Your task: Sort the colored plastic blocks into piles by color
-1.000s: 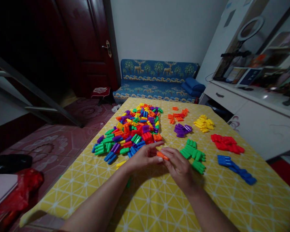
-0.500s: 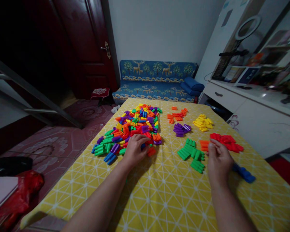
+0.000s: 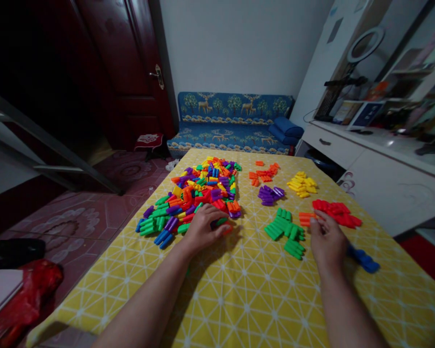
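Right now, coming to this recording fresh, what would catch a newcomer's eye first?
The large mixed-colour pile on the left part of the yellow tablecloth would likely draw the eye first, with the left hand at its near edge. To its right sit smaller single-colour groups, such as the yellow pieces and the green pieces. The right hand pinches an orange piece beside the red pieces.

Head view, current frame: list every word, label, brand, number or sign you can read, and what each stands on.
No text can be read with certainty.
Dark blue item on the white counter: pale marks, too small and blurred to read.
Grey patch on the tall white panel: no legible wording.
Coloured pieces: no lettering visible at this size.
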The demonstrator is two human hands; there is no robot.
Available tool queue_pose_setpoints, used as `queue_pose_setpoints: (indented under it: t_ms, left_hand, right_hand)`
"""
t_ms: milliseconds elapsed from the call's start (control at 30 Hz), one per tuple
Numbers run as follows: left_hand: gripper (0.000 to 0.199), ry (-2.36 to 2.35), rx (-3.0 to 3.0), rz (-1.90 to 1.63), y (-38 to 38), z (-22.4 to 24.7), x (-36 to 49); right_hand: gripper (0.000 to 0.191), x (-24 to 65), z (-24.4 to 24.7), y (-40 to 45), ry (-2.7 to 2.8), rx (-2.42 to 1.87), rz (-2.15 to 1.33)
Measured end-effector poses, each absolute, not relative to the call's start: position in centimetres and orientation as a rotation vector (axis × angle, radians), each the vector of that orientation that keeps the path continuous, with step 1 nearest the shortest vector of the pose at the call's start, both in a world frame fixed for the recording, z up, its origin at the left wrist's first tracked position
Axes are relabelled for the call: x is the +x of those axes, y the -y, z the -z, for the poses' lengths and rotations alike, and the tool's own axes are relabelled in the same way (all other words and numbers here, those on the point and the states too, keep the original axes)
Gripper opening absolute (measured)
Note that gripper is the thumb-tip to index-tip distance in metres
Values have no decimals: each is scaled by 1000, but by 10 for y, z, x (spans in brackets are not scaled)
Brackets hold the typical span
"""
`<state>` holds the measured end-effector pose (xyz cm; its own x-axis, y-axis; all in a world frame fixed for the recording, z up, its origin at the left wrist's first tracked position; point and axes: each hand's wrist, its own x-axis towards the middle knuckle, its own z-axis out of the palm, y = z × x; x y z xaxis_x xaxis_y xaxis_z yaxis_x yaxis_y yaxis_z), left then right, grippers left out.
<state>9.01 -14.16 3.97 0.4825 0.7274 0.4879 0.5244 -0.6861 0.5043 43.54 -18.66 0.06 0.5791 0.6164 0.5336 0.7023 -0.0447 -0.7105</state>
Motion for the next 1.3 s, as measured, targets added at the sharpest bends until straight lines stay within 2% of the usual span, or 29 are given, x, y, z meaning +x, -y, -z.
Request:
queue_pose_setpoints:
  t_ms: [133,300,600,833,967,1167,1300]
  left_hand:
    - [40,-971,2618,-771,147,-40,93]
    - [35,-1095,2662,-730,143,-31,93]
    - [27,-1132,2483,-1075,141,-33,93]
    - [26,-1139,2379,-1110,139,-25,93]
    - [27,-1157,2322,-1092,138,-24,92]
    - [26,-1169,2312,-1090,139,-24,92]
    - [28,-1147,2305,-1070,138,-22,93]
  right_hand:
    - [47,423,-1,185,1027,-1599,-82]
    - [49,411,-6,185,1003,-1538,-239]
    - [44,389,-13,175,1138,-1466,-348]
    - [26,390,-52,97,1709,-1670,-145]
    - [17,395,-61,39,1650,-1811,-162]
    - [55,400,-47,3,1436,-1729,-127]
    - [44,410,-36,9,1508,-1765,-56]
